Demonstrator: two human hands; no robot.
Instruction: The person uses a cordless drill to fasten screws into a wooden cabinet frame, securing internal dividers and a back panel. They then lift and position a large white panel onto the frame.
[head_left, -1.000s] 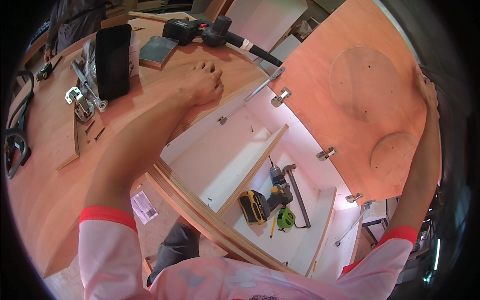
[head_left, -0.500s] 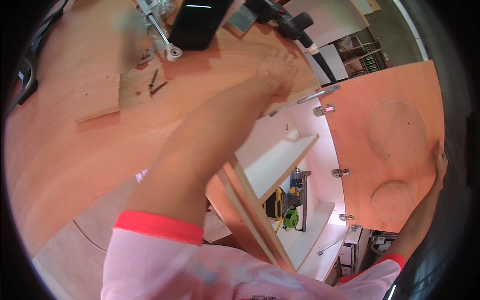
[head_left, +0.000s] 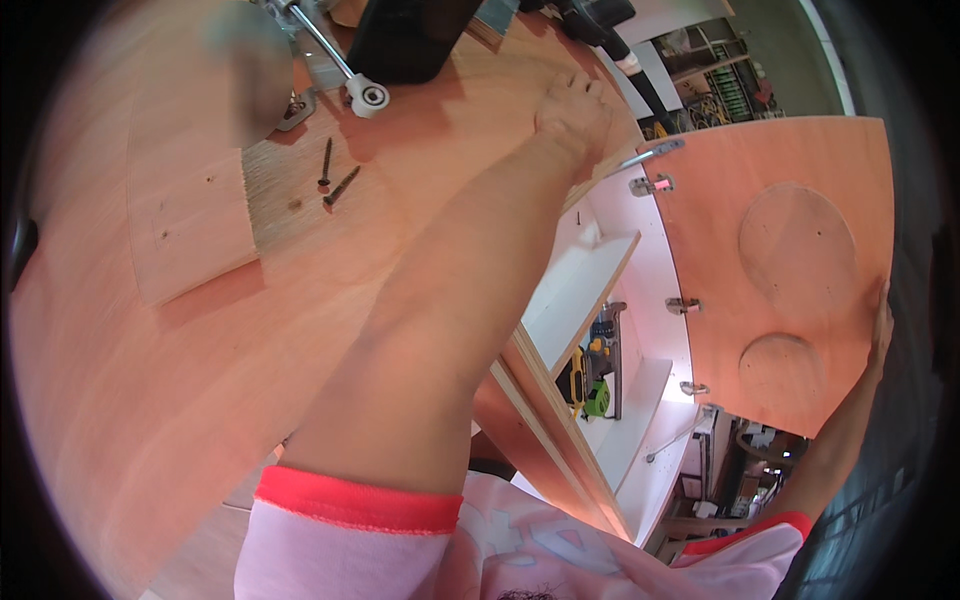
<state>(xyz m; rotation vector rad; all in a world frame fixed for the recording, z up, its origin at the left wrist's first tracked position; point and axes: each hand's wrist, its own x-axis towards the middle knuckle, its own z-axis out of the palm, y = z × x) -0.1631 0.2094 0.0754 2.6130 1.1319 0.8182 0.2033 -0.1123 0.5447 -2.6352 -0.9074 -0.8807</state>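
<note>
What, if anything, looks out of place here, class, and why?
Two loose screws lie on the wooden top, driven into nothing. A yellow-and-black drill and green tape measure sit inside the open white cabinet, an odd place for tools. No spill shows.

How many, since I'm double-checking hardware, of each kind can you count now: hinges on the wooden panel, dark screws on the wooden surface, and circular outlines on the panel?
Hinges on the wooden panel: 3
Dark screws on the wooden surface: 2
Circular outlines on the panel: 2
Total: 7
</note>
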